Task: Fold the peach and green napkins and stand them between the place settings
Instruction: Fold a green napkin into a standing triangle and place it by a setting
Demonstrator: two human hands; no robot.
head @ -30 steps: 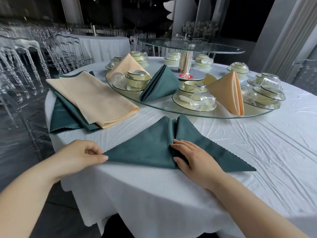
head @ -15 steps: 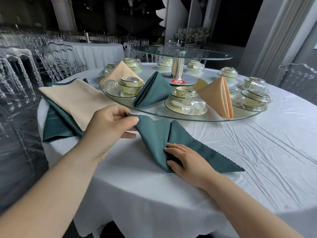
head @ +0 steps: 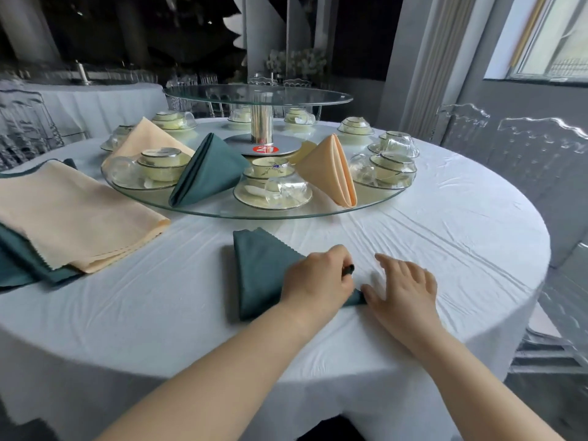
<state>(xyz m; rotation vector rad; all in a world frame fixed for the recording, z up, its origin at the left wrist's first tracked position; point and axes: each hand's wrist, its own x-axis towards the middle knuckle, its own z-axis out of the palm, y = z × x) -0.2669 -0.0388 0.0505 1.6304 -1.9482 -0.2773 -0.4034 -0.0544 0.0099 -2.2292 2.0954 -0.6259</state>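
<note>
left hand (head: pixel 318 278): resting on the right part of the folded green napkin (head: pixel 261 272), fingers curled and pinching a dark bit of its cloth at the fingertips
right hand (head: pixel 404 288): lying flat just right of the left hand, fingers straight and spread, gripping nothing, thumb touching the napkin's right tip
folded green napkin: lying flat as a triangle on the white-clothed tabletop (head: pixel 429 237), near the front edge, in front of the glass turntable (head: pixel 286 215) and apart from it
flat peach napkins (head: pixel 73 214): lying stacked at the left, overlapping flat green napkins (head: pixel 19 268) underneath
standing green napkin (head: pixel 206 170): standing on the turntable between two place settings
standing peach napkin (head: pixel 334 170): standing to the right, between the middle place setting (head: pixel 273 189) and the right place setting (head: pixel 385 170)
left place setting (head: pixel 159 167): sitting beside the green one, with another peach napkin (head: pixel 143 138) rising behind it
number disc (head: pixel 265 149): showing 41 at the foot of the chrome post
upper glass tier (head: pixel 257 93): sitting on that post above the cups
clear chairs (head: pixel 525 148): standing beyond the tabletop on the right
</note>
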